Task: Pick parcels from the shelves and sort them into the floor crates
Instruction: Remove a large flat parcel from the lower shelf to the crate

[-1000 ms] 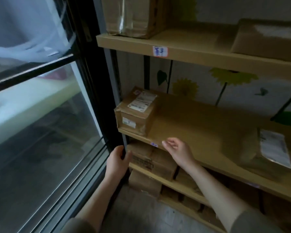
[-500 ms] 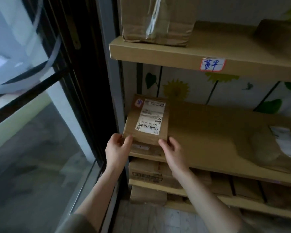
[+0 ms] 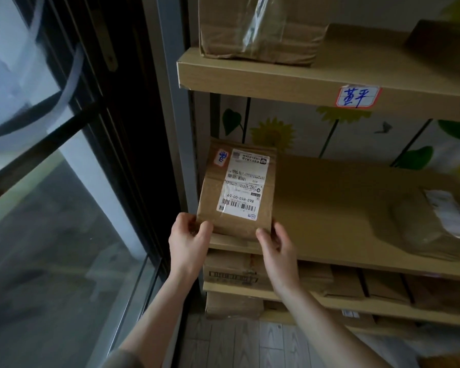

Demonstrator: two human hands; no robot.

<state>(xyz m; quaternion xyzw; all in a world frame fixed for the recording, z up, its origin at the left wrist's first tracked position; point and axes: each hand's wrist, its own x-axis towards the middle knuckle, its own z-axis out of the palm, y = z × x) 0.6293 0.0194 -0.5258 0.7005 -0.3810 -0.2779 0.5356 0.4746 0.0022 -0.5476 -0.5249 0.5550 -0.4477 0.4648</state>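
The brown parcel (image 3: 237,187) stands tilted at the left end of the middle shelf (image 3: 343,208), its label facing the camera. The left grip (image 3: 189,236) pinches its lower left corner; the right grip (image 3: 275,243) curls round its lower right corner.

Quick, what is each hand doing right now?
Left hand: closed on the labelled parcel, lower left corner.
Right hand: closed on the same parcel, lower right corner.
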